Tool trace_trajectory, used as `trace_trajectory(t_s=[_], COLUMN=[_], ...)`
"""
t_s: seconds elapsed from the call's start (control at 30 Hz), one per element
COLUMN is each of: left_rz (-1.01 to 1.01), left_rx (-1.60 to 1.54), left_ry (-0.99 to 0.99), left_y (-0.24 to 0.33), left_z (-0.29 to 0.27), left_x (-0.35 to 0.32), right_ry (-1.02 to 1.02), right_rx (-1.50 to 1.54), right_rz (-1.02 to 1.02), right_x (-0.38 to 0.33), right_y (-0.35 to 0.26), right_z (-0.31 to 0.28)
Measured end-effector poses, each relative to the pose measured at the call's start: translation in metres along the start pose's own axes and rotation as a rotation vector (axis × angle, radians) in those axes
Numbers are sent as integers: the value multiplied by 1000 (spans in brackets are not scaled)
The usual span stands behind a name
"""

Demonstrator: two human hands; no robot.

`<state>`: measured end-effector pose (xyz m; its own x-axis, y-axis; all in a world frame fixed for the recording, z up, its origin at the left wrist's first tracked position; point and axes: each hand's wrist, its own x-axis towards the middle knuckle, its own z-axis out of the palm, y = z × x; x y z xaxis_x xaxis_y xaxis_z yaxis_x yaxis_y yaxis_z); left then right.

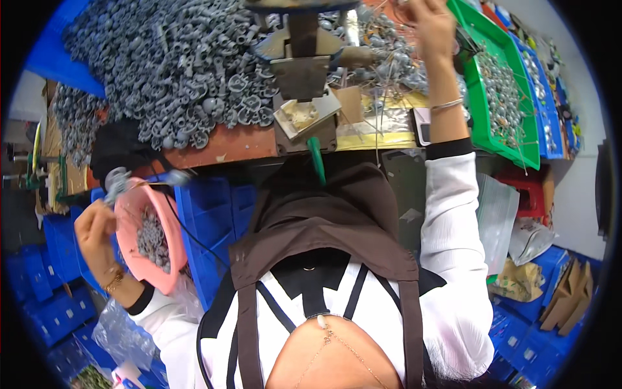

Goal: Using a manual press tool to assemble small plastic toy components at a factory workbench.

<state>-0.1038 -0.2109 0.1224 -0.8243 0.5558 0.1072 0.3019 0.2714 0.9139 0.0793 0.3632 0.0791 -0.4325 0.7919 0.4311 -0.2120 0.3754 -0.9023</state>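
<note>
Cluttered workshop, seen from above the wearer's chest: orange-brown surface [227, 146] heaped with small grey moulded parts [175, 58], a metal press-like fixture [301, 71] standing at its near edge. Left of the fixture and lower down, left hand [96, 230] clenched around the rim of a pink bowl [139, 214], tilted, holding only a small clump of grey parts [153, 238]; bowl mostly unfilled, the big heap beyond it barely dented. Right of the fixture, right hand [433, 26] raised high beside thin wire-stemmed pieces [389, 61]; grip not clear enough to tell whether closed on anything. Further right of the fixture, green tray [492, 139] already loaded with more wire-stemmed pieces. Below the fixture, blue crates [214, 207] stacked under the surface.
</note>
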Motion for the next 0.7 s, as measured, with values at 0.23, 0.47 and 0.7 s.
trace_trajectory(t_s=[0.23,0.47,0.7], left_rz=[-415,67,615], left_rx=[648,854,947], left_ry=[98,92,9], left_y=[-49,-84,-69], left_z=[-97,29,201], left_x=[-47,28,97], right_ry=[-363,121,-460], right_rx=[-570,95,-651], right_rz=[-43,-169,124], right_x=[31,40,47], right_y=[7,-48,-33], right_z=[-11,13,25])
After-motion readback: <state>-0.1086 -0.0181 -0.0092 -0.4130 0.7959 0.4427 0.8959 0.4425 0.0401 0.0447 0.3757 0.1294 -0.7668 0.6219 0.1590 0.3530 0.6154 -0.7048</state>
